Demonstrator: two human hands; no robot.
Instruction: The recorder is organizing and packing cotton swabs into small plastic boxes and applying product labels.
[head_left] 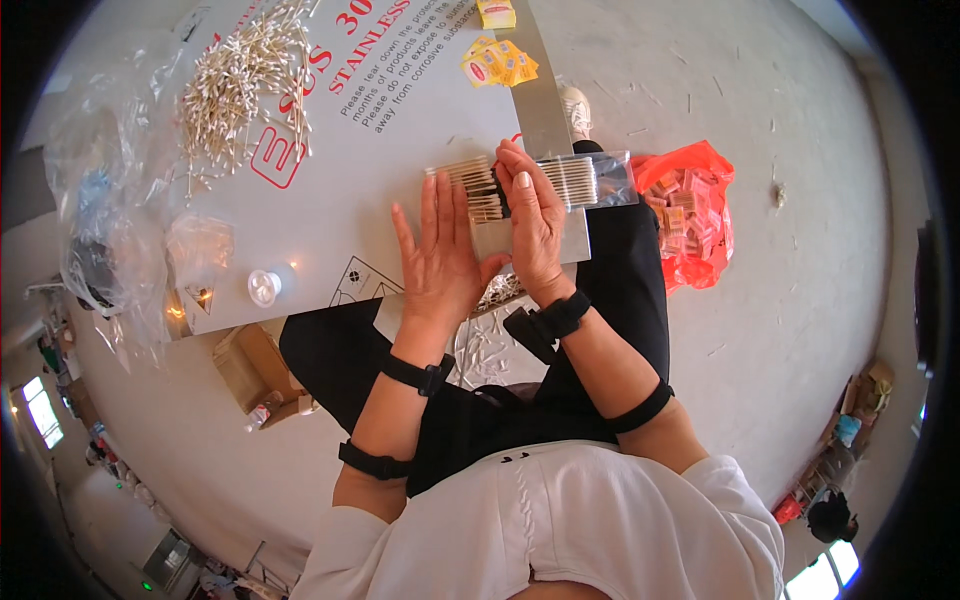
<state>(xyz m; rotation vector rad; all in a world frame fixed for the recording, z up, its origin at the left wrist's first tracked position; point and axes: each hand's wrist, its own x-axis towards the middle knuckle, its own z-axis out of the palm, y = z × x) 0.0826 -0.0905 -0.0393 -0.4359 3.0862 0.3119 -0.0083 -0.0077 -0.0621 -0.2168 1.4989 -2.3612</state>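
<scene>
Fingers stretched, my left hand (pixel 440 245) lies over the left part of a row of cotton swabs (pixel 482 192) near the table's front edge. My right hand (pixel 537 225) stands beside the row's right end, its fingers long and close together and its thumb raised. Just to its right, more swabs lie side by side in a clear plastic bag (pixel 616 175) that reaches past the table edge. A small dark strip shows between the row and my right fingers; what it is I cannot tell. The undersides of both hands are hidden.
A big heap of loose swabs (pixel 245 85) covers the table's far left, near crumpled clear plastic (pixel 110 200). Yellow packets (pixel 500 62) lie at the far edge. A small white container (pixel 264 288) stands front left. A red bag (pixel 700 160) of packs sits at right, a cardboard box (pixel 250 365) below.
</scene>
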